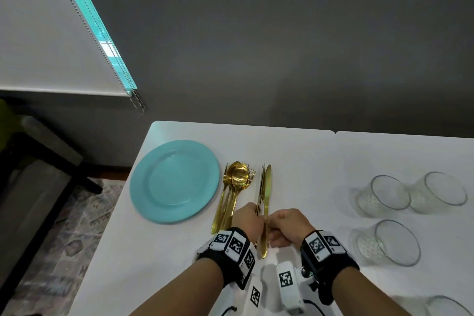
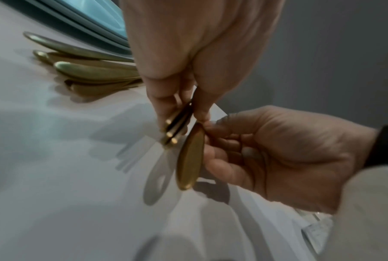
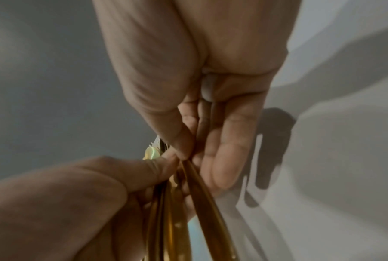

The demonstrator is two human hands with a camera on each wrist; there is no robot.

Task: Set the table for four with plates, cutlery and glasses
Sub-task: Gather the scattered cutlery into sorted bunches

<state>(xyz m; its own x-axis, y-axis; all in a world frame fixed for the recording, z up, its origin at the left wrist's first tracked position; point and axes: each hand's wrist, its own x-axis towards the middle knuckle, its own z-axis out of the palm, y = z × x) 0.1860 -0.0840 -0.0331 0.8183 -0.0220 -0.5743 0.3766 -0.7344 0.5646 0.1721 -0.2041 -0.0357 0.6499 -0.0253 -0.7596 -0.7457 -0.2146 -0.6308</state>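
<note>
Knives (image 1: 262, 188) sit bunched in the left hand (image 1: 247, 218), right of the blue plate (image 1: 174, 182), so the right hand (image 1: 287, 226) can pinch one out. Left wrist view: one knife (image 2: 189, 157) splits off (for one seat, I think). Right wrist view: thumb and fingers (image 3: 228, 150) squeeze it.

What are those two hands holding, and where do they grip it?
Gold knives. The left hand grips a bunch of knives by the handles; the right hand pinches a single knife by its handle.

Fourth glass (image 1: 446, 306) cut by the bottom edge; knife handles (image 1: 262, 223) partly hidden inside both hands
</note>
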